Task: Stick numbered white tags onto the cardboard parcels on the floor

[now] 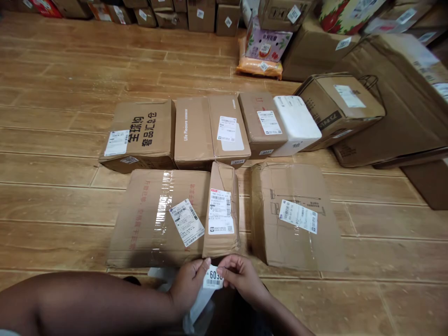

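Between my hands, at the bottom middle, is a white label (213,278) printed with a number starting 603 and a barcode. My left hand (189,284) is closed on its left side, and a pale strip of label backing (201,305) hangs down from there. My right hand (241,277) pinches the label's right edge between thumb and fingers. Just beyond my hands lies a narrow brown box (226,245) with a large shipping label. A wide taped carton (147,219) is on its left, and another carton (297,247) on its right.
Behind these stands a row of labelled cartons (196,126) with a white foam box (297,123) among them. Larger cartons (392,98) are stacked at the right. More parcels (201,16) line the far edge of the wood-look floor (70,84).
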The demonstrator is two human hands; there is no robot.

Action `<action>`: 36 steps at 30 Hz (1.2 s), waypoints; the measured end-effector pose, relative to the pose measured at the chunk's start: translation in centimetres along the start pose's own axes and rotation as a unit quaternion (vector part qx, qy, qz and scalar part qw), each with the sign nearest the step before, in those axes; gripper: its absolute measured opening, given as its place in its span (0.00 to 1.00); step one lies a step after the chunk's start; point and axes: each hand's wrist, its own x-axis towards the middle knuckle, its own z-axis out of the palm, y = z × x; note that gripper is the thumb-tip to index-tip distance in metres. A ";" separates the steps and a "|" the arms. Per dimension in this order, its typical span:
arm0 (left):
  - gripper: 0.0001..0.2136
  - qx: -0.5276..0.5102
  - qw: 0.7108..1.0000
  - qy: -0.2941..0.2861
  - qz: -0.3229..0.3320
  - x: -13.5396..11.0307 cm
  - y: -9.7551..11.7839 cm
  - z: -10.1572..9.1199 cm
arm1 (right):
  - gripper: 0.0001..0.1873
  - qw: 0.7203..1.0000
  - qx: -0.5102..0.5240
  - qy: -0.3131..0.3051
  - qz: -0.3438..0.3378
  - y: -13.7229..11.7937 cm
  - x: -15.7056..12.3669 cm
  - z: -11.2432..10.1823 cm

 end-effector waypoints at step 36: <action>0.18 0.688 0.662 -0.291 0.062 -4.0 -4.0 -6.9 | 0.21 0.995 0.060 -0.053 0.059 4.9 3.2 5.1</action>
